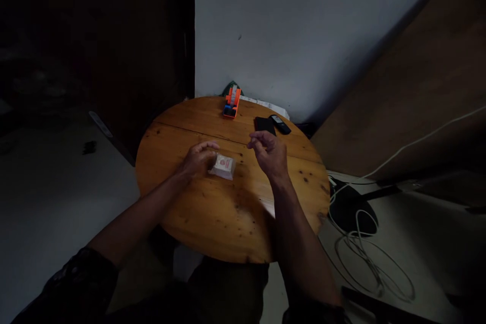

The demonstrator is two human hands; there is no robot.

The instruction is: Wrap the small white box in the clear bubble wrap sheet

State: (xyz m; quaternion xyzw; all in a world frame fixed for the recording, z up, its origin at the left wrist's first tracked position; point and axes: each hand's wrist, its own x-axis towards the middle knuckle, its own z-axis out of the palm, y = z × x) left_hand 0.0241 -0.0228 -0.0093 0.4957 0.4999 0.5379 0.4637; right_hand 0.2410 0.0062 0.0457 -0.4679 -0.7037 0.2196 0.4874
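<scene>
A small white box [222, 166] with red print, in what looks like clear wrap, lies near the middle of the round wooden table [212, 228]. My left hand [198, 159] is just left of the box, thumb and fingers apart. Its fingertips reach the box's upper left edge; I cannot tell whether they touch it. Right of the box, my right hand [270, 154] is raised over the table with thumb and fingers pinched together. Whatever may be between those fingertips is too small and dark to make out.
An orange tape dispenser [232, 102] stands at the table's far edge. Behind my right hand lie a flat black item [265, 124] and a black handset [281, 124]. A wall [273, 35] rises behind the table. Pale cables [364, 248] coil on the floor at right.
</scene>
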